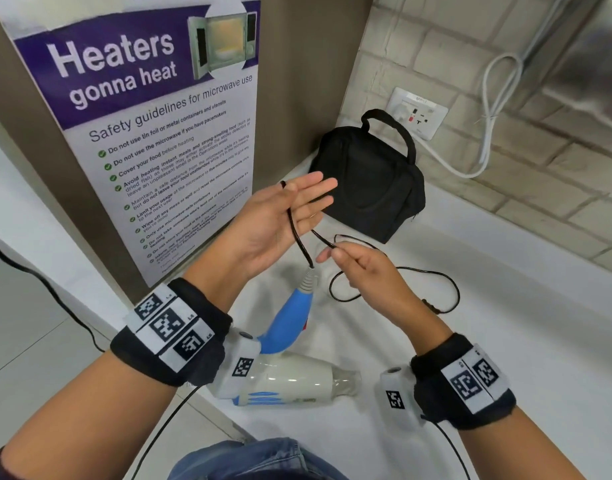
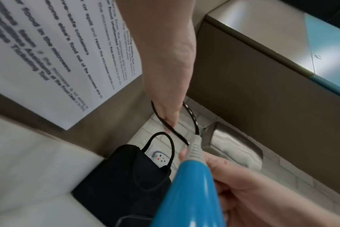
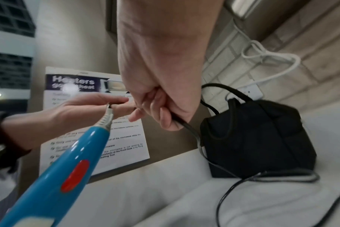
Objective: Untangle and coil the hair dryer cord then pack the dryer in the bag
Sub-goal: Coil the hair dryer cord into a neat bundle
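The hair dryer lies on the white counter [image 1: 505,341], with its white barrel [image 1: 290,379] pointing right and its blue handle [image 1: 290,320] pointing away from me. Its black cord [image 1: 294,230] rises from the handle's grey collar and loops over my left hand [image 1: 297,206], which is held flat, palm up, fingers straight. My right hand [image 1: 335,254] pinches the cord just right of the left palm. In the right wrist view its curled fingers [image 3: 165,116] grip the cord [image 3: 188,127]. The slack cord [image 1: 394,282] lies in loose loops on the counter. The black bag [image 1: 366,181] stands behind the hands.
A brown panel with a microwave safety poster [image 1: 152,126] stands on the left. A wall socket [image 1: 418,112] and a white cable [image 1: 488,133] sit on the brick wall behind the bag. The counter's front edge runs under my left wrist.
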